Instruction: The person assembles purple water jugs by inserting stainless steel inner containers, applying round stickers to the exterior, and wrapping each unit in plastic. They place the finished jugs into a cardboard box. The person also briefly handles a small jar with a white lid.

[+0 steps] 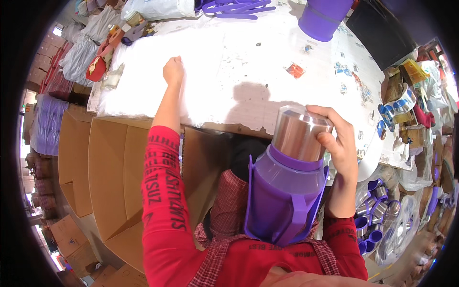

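A large purple vacuum jug (289,177) with a side handle and a carrying strap rests upright against my body, in my lap. Its shiny steel cup lid (302,134) sits on top. Around the right side of that lid my right hand (338,136) is wrapped, thumb and fingers pressed on the steel. My left hand (173,71) reaches out over the table, its fingers curled closed at the edge of white plastic sheeting (138,62). Glare hides what, if anything, lies between those fingers.
A purple cylinder (322,19) stands on the white worktable (215,91), near purple straps (239,7). Tape rolls (401,103) lie at the right edge. Open cardboard boxes (112,177) stand to my left. Purple-and-steel cup parts (375,215) fill a plastic bag at lower right.
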Available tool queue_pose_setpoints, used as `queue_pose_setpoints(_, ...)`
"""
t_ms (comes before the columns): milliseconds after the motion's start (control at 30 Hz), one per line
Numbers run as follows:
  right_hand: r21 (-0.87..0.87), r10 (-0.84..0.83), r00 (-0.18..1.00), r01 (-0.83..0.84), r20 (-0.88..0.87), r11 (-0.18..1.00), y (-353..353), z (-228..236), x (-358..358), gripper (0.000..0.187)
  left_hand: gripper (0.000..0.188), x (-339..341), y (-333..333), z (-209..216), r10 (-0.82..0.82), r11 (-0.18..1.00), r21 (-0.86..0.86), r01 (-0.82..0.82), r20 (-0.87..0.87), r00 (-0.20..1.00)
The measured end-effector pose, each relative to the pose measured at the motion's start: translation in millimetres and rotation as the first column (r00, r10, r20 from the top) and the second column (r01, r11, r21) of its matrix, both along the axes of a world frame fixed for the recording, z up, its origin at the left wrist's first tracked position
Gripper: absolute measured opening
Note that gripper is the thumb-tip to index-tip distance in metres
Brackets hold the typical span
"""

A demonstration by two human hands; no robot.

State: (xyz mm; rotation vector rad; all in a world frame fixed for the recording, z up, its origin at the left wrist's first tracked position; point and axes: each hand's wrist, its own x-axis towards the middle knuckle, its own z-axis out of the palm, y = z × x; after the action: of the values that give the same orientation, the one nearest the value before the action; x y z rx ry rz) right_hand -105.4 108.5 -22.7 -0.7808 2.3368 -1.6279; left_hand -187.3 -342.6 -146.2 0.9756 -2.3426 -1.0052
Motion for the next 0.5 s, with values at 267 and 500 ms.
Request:
queue_pose_setpoints(267,-0.366,-0.035,0.926,0.183,0.376,0.912,-29.3,-121.2,-28.2,0.026,0.027,81.4,219.3,16.1,-0.660,0.492,0.551,0.674,-0.269,0.702)
queue_pose_setpoints(500,-0.510,0.114,0.498,0.853,0.859,0.115,24.9,-104.4,-1.3,0.026,0.036,105.6,213.8,43.7,-0.199,0.274,0.836,0.475,-0.434,0.879)
